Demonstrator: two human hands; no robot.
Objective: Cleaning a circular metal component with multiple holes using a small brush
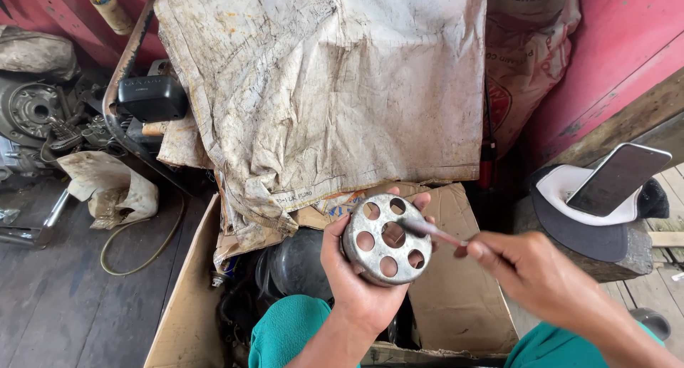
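Two hands busy above open cardboard box (456, 318): left hand (356, 282) wrapped round rim of grey round metal drum with six holes (387, 238), right hand (531, 268) pinching thin brush (431, 230) against its face. Probably heavy, rigid, maybe greasy; best gripped by rim.

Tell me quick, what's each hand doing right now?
Left hand: closed on round grey metal drum with holes.
Right hand: closed on thin brush.

bare plank floor (64, 304) at lower left leaves passing room; the draped sack (320, 90) and cardboard box (456, 304) crowd the centre.
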